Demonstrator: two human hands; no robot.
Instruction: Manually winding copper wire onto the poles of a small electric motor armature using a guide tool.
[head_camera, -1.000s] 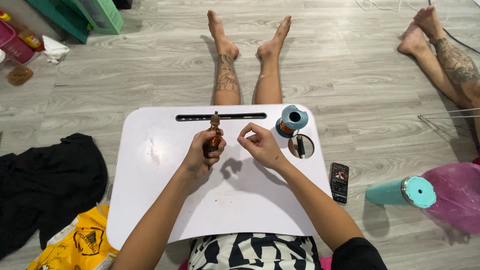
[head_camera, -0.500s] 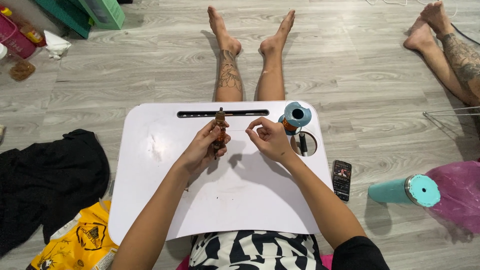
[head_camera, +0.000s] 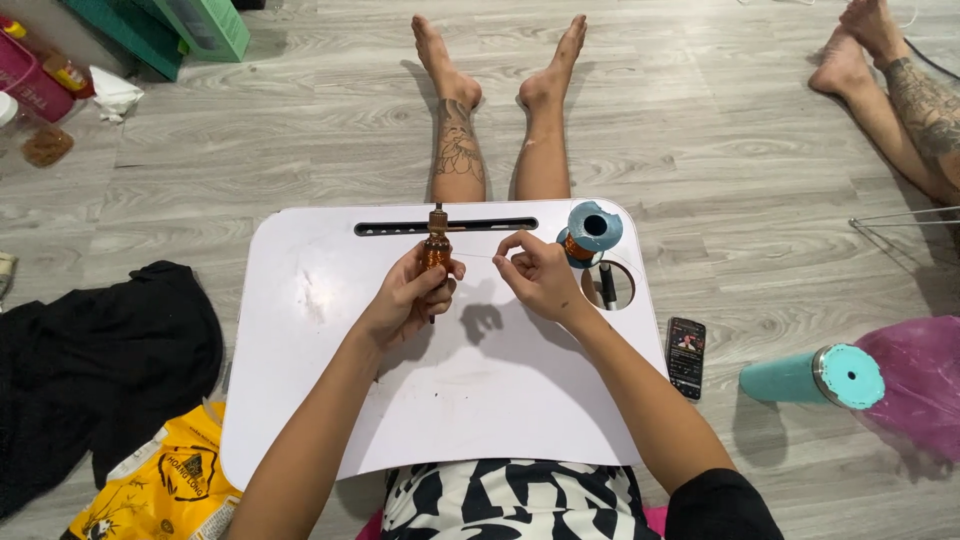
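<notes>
Over a white lap tray, my left hand grips a small brown coil-wound tool with a metal tip pointing away from me. My right hand pinches a thin wire that runs across to the tool. Just right of that hand stands a blue spool of copper wire, at the tray's far right corner. A dark pen-like stick lies in the round cup hole beside the spool.
A black phone lies on the grey wood floor right of the tray, with a teal bottle and pink bag beyond. Black cloth and a yellow bag sit left. Another person's legs lie far right.
Both hands and the tool have shifted slightly away from me on the tray, and my right hand has drawn the wire out a little from the tool.
</notes>
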